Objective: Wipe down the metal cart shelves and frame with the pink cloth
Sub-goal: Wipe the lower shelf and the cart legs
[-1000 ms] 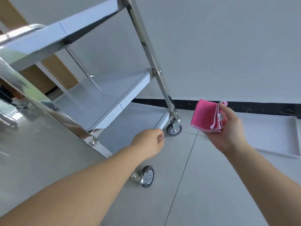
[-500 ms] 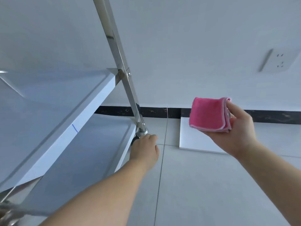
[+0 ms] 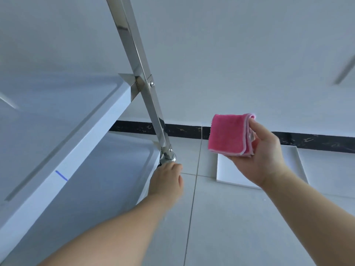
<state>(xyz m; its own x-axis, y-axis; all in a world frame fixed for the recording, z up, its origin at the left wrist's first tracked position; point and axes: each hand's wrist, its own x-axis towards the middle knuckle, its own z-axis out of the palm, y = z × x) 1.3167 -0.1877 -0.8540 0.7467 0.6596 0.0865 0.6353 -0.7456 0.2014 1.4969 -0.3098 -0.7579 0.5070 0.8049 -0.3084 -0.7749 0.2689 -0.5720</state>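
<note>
Folded pink cloth (image 3: pixel 227 134) held clear of cart leg (image 3: pixel 134 54)
The right grip (image 3: pixel 267 156) pinches the cloth in air, right of the leg; left grip (image 3: pixel 166 179) at the leg's foot, fingers hidden, hold cannot be told

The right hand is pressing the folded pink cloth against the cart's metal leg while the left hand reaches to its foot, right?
No: the head view shows the right hand holding the folded pink cloth in the air, apart from the metal leg. The left hand does reach its foot.
</note>
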